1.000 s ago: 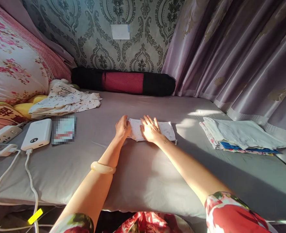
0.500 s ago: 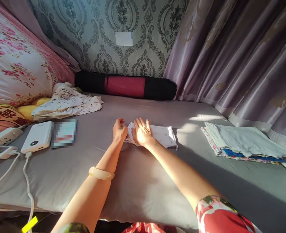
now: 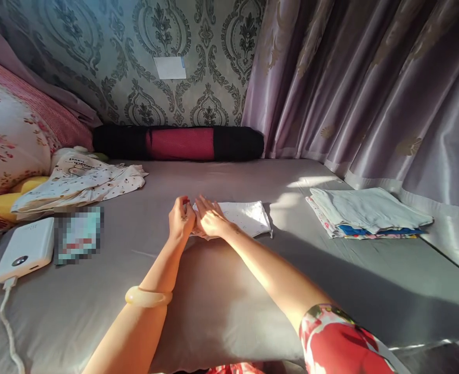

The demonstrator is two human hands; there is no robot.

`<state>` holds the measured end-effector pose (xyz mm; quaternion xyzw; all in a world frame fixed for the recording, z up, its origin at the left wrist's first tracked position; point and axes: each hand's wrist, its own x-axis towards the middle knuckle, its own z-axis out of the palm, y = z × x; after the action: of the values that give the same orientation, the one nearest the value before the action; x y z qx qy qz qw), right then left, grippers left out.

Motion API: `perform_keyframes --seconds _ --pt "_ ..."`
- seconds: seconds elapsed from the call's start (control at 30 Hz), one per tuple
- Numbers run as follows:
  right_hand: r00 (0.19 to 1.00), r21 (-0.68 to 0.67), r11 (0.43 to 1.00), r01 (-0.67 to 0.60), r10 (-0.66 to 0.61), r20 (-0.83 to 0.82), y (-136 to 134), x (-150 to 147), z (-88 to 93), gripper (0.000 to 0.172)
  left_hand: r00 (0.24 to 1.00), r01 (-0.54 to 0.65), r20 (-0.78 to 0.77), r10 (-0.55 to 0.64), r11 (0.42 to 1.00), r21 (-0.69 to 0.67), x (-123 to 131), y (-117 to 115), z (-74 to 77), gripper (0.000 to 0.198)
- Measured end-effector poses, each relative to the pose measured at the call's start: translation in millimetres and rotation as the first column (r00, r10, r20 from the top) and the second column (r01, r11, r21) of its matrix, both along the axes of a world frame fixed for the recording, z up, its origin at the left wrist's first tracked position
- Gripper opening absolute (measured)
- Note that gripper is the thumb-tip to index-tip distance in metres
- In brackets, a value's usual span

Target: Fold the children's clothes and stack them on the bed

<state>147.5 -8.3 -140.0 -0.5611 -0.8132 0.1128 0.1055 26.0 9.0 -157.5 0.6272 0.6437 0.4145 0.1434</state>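
Observation:
A folded white garment [image 3: 248, 217] with tiny specks lies on the grey bed sheet [image 3: 213, 291]. My left hand [image 3: 181, 218] is curled closed at the garment's left end and grips its edge; the fingertips are partly hidden. Flat on the left part of the garment, right beside the left hand, rests my right hand [image 3: 210, 218] with its fingers stretched out. The garment's right end shows uncovered in sunlight.
Folded clothes [image 3: 369, 210] are stacked on the right. A loose printed white cloth [image 3: 84, 179] lies at left, near a white power bank [image 3: 25, 249] with a cable and a blurred packet [image 3: 80, 235]. A black and red roll bag [image 3: 180, 143] lies along the wall.
My right hand has slid left along the garment until it meets my left hand. The left hand stays closed at the left end. The view has turned slightly right.

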Motion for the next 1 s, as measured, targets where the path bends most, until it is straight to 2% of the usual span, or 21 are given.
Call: perform_keyframes --seconds 0.1,0.17,0.23,0.33,0.5,0.73,0.8,0.9,1.0 --pt "0.997 0.085 0.994 0.072 -0.072 -0.004 -8.1 31.7 5.7 0.058 0.971 0.139 -0.211 -0.112 0.983 0.118 8.3 -5.4 0.0 0.036" --pt "0.991 0.117 0.985 0.123 -0.127 0.030 -15.3 55.4 3.5 0.057 0.906 0.285 -0.358 -0.225 0.950 0.125 16.8 -11.6 -0.1 0.036" --pt "0.984 0.124 0.981 0.148 -0.159 0.077 -21.5 74.5 -2.7 0.055 0.814 0.414 -0.472 -0.338 0.908 0.064 26.2 -18.6 -0.9 0.039" --pt "0.980 0.093 0.985 0.146 -0.157 0.126 -26.7 88.7 -14.4 0.054 0.707 0.491 -0.548 -0.446 0.868 -0.072 36.9 -25.7 -5.3 0.045" --pt "0.977 0.078 0.984 0.157 -0.166 0.134 -26.9 87.1 -24.1 0.054 0.668 0.510 -0.538 -0.514 0.843 -0.171 39.5 -24.7 -13.3 0.051" --pt "0.978 0.089 0.984 0.157 -0.167 0.128 -27.8 86.2 -22.1 0.053 0.628 0.500 -0.566 -0.534 0.834 -0.233 37.6 -24.3 -6.9 0.052" --pt "0.971 0.119 0.976 0.181 -0.197 0.133 -29.6 89.4 -20.7 0.054 0.633 0.498 -0.587 -0.505 0.846 -0.191 36.2 -24.6 -5.7 0.052" --pt "0.943 0.170 0.945 0.279 -0.303 0.135 -31.7 96.4 -20.1 0.057 0.682 0.413 -0.607 -0.408 0.900 -0.141 32.8 -23.3 -5.6 0.052" --pt "0.922 0.128 0.928 0.349 -0.365 0.129 -31.4 102.4 -22.8 0.059 0.707 0.326 -0.585 -0.398 0.917 -0.230 29.9 -20.6 -6.3 0.054"
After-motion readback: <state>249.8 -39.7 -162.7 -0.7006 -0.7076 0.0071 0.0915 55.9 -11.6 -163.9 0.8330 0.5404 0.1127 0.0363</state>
